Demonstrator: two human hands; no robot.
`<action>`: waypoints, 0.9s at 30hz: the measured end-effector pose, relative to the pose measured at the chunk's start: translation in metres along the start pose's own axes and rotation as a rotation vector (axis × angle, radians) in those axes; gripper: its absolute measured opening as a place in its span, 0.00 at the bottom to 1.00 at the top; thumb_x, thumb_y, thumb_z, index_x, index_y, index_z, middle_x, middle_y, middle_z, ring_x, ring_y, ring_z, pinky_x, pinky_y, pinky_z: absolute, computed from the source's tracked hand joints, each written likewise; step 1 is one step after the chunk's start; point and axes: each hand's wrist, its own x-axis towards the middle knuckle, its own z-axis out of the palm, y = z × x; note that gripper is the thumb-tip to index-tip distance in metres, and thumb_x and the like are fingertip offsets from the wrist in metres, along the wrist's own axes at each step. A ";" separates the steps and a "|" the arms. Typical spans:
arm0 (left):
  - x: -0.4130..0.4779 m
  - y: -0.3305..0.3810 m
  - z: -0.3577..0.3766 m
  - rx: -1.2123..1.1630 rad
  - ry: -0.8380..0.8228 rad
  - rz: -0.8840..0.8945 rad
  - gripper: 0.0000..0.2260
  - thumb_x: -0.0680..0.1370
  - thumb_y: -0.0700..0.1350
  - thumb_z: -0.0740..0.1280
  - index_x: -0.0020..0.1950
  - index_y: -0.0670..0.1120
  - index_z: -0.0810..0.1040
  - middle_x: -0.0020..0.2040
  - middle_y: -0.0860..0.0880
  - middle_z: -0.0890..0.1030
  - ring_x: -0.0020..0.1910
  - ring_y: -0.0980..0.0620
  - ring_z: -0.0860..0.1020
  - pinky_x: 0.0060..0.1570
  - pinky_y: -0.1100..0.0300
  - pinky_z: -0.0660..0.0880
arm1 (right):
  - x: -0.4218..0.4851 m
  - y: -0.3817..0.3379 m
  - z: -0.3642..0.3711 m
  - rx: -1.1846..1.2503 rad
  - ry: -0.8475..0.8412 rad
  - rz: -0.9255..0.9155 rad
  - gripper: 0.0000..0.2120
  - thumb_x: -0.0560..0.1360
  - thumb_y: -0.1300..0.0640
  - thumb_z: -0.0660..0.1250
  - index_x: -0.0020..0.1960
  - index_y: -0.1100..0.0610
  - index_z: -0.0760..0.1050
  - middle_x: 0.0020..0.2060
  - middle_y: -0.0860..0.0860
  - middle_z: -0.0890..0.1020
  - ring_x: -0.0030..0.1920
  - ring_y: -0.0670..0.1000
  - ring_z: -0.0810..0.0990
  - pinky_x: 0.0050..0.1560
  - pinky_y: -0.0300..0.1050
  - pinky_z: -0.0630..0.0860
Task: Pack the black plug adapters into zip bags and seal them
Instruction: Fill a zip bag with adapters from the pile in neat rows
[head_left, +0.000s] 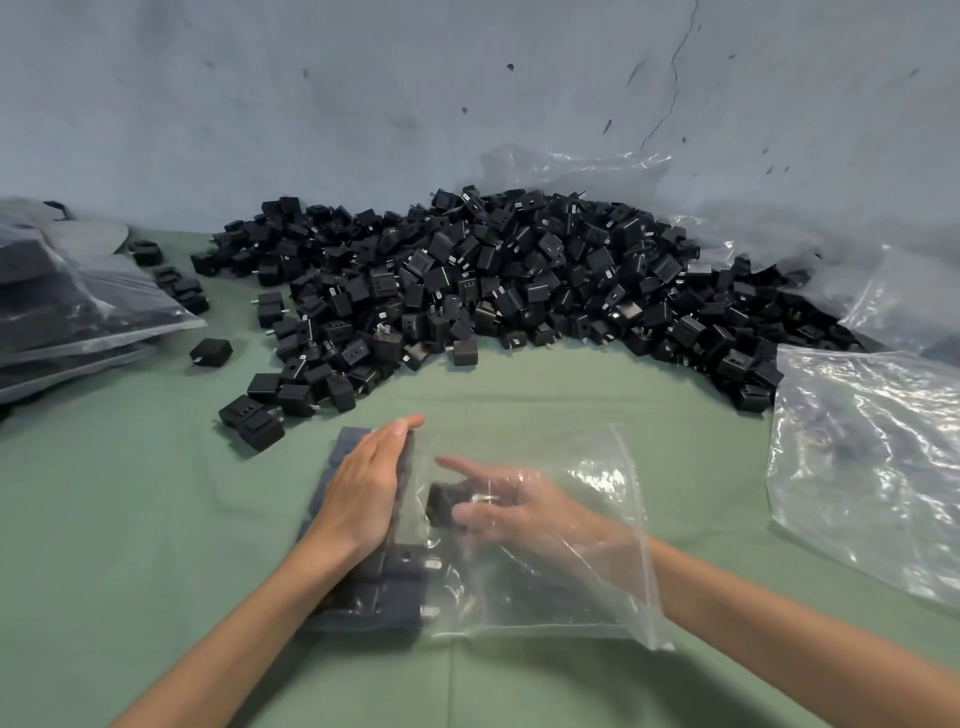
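Note:
A clear zip bag (561, 597) lies on the green cloth in front of me, its mouth to the right. Several black plug adapters (384, 577) sit in a row along its left side. My left hand (363, 488) lies flat with straight fingers on top of that row, pressing through the plastic. My right hand (509, 506) is inside the bag and grips one black adapter (441, 501), its metal prongs showing between my fingers. A big heap of loose black adapters (493, 280) stretches across the far side of the cloth.
Filled bags (67, 312) are stacked at the left edge. A pile of empty clear bags (872, 462) lies at the right, with more loose plastic (597, 166) behind the heap. A blue-grey wall (363, 104) closes the back. Green cloth (130, 519) covers the table.

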 end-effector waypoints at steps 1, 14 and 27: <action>0.000 0.000 0.000 -0.002 -0.002 0.001 0.21 0.83 0.57 0.47 0.69 0.55 0.72 0.70 0.58 0.70 0.70 0.60 0.64 0.73 0.55 0.57 | 0.000 0.002 0.000 -0.007 -0.009 -0.007 0.23 0.77 0.57 0.67 0.70 0.45 0.68 0.61 0.38 0.76 0.54 0.32 0.76 0.52 0.31 0.75; 0.008 -0.010 0.006 0.393 -0.065 0.103 0.20 0.81 0.55 0.51 0.72 0.54 0.67 0.74 0.58 0.64 0.73 0.59 0.58 0.72 0.54 0.52 | 0.015 0.016 0.011 -0.184 -0.008 -0.152 0.11 0.75 0.59 0.70 0.56 0.57 0.78 0.46 0.48 0.82 0.42 0.49 0.83 0.44 0.46 0.82; 0.001 -0.017 0.017 0.928 -0.128 0.225 0.27 0.83 0.54 0.41 0.79 0.44 0.44 0.79 0.48 0.40 0.76 0.54 0.37 0.74 0.57 0.36 | -0.022 -0.007 -0.097 -0.149 -0.549 0.128 0.16 0.77 0.63 0.63 0.57 0.46 0.81 0.52 0.42 0.83 0.53 0.43 0.81 0.54 0.38 0.76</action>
